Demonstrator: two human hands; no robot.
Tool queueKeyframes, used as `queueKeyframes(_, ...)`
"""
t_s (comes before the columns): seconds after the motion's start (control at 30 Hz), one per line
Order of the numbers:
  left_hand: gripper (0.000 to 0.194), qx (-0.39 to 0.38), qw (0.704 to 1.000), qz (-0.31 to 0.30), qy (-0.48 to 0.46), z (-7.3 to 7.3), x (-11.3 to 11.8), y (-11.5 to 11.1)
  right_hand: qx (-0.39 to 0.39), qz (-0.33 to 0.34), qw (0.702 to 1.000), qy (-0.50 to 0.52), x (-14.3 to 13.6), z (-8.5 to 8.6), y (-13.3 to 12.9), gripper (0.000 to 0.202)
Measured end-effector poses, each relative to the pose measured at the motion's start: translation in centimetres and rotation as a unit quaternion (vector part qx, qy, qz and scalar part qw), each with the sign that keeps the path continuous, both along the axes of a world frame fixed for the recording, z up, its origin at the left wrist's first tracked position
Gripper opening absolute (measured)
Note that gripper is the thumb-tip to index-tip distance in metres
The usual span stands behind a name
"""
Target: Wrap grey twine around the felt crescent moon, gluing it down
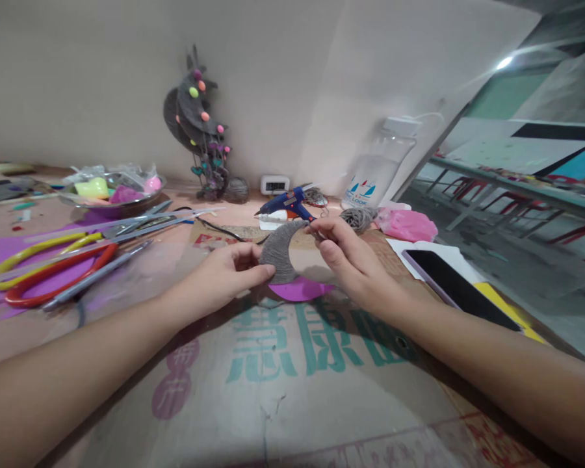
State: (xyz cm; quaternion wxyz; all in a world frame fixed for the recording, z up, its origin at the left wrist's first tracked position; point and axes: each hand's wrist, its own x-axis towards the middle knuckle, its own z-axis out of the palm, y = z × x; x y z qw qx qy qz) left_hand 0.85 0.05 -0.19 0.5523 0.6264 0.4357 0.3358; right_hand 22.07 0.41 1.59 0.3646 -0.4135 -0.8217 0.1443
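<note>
A crescent moon wrapped in grey yarn (pixel 279 255) is held up in front of me over the cardboard. My left hand (pixel 229 273) grips its lower left part, thumb on the front face and fingers behind. With thumb and fingertips, my right hand (pixel 348 257) pinches at the upper tip; the exact contact is partly hidden by the fingers. Below the crescent lies a purple paper piece (pixel 299 290). Just behind, a blue glue gun (pixel 287 203) rests on the table, and a ball of grey yarn (pixel 358 220) sits beyond my right hand.
Scissors with yellow and red handles (pixel 61 299) and a pen (pixel 97 276) lie left. Behind them stands a bowl of craft bits (pixel 112 201). Decorated grey moons (pixel 195 117) lean against the wall. A water bottle (pixel 377 166), pink plastic bag (pixel 407 224) and phone (pixel 461 289) are right.
</note>
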Motion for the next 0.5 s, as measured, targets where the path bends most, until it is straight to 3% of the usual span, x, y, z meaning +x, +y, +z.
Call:
queueKeyframes(0.1, 0.018, -0.009, 1.000, 0.014, -0.002, 0.3, 0.1, -0.1, 0.098, 0.000, 0.991, -0.094, 0.5, 0.0, -0.3, 0.027)
queueKeyframes(0.23, 0.018, -0.006, 1.000, 0.024, -0.011, 0.3, 0.1, 0.0, 0.171, 0.040, 0.970, -0.166, 0.4, -0.9, -0.4, 0.028)
queueKeyframes(0.4, 0.017, -0.001, 0.999, 0.003, -0.036, 0.0, 0.1, 0.2, 0.208, 0.062, 0.950, -0.223, 0.2, -1.1, -0.6, 0.038)
queueKeyframes(0.5, 0.017, -0.001, 0.999, -0.002, -0.042, -0.1, 0.1, 0.2, 0.199, 0.059, 0.953, -0.219, 0.2, -1.1, -0.7, 0.039)
